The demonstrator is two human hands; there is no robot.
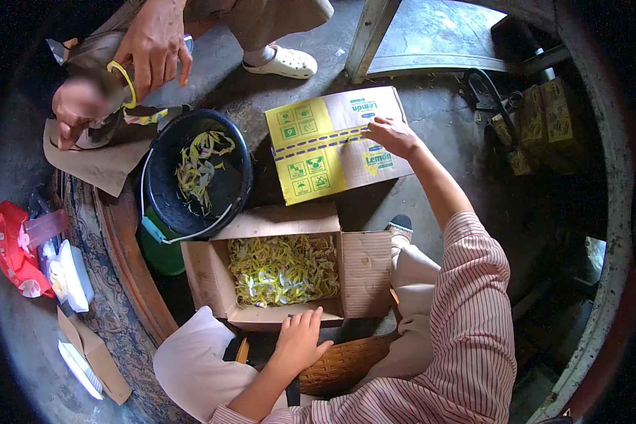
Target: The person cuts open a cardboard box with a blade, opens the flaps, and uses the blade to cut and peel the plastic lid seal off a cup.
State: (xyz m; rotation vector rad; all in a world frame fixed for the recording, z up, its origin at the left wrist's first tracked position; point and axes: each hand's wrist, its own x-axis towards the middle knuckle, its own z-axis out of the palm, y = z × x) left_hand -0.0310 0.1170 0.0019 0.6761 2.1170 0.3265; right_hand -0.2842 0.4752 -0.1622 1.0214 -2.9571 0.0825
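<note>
My right hand (394,136) reaches over the closed yellow-and-white lemon carton (318,152). Its fingers are bent together at the carton's top; whatever is between them is hidden. Nearer to me, my left hand (300,343) lies with its fingers stretched out at the front edge of an open cardboard box (366,265). That box holds a thick layer of thin yellow and whitish strips (283,272). Its flaps are folded outward.
A dark bucket (164,185) with more strips stands left of the cartons. Another person's hand (155,53) hangs above it, near a yellow loop (124,81). A red packet (18,247) and a white tray (74,275) lie far left. Boxes (558,116) stand at right.
</note>
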